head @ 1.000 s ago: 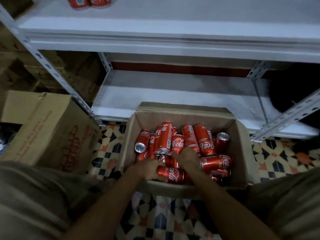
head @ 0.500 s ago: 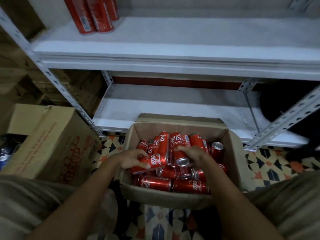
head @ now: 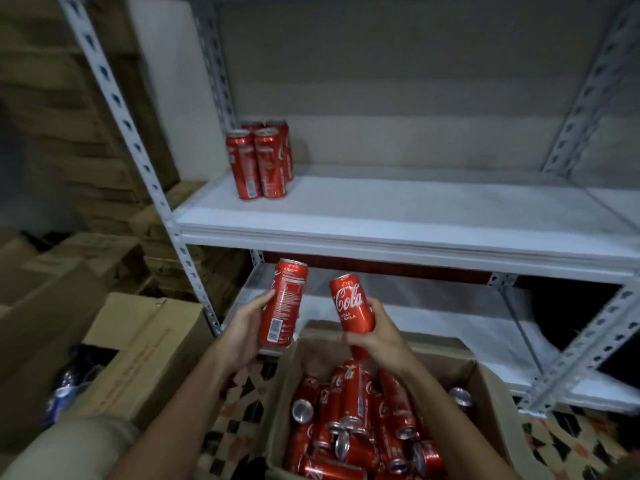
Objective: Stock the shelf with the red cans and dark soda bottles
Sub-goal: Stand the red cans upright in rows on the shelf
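Head view, left hand (head: 242, 336) gripping red can (head: 284, 303), right hand (head: 375, 336) gripping, seemingly, two cans (head: 350, 306)

We held both forearms bare and stretched forward above the open box (head: 485, 382), converging toward its far edge. Our left hand (head: 242, 327) was raised just beyond the box's far left corner, fingers and thumb wrapped round the lower half of a red can (head: 284, 303) held nearly upright. Our right hand (head: 377, 336) sat over the box's far edge, gripping the bottom of a second can (head: 351, 304), tilted slightly left.
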